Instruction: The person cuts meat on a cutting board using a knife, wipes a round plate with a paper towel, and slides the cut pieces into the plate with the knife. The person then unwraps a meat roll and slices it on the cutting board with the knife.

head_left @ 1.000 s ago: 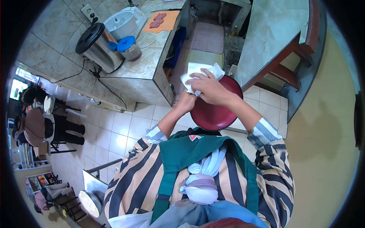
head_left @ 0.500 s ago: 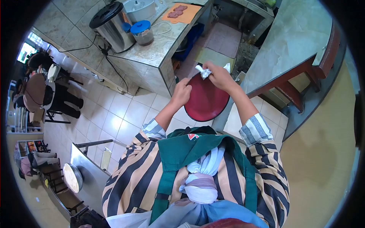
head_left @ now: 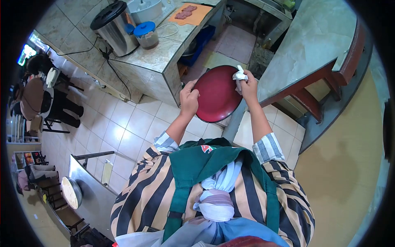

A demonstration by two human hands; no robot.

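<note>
Left hand (head_left: 189, 99) grips round dark-red plate (head_left: 216, 94) at 9 o'clock rim; right hand (head_left: 248, 85) pinches crumpled white cloth (head_left: 239, 75) at 2 o'clock; best keep plate steady w/ firm, even wiping.

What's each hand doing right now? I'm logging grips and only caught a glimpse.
Left hand: closed on the left rim of the red plate.
Right hand: closed on a crumpled white cloth at the plate's right edge.

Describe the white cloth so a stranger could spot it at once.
Start at the round dark red plate held up in front of the striped shirt. The white cloth sits crumpled at its upper right rim, pinched in the right hand. It is the only white thing touching the plate.
</note>
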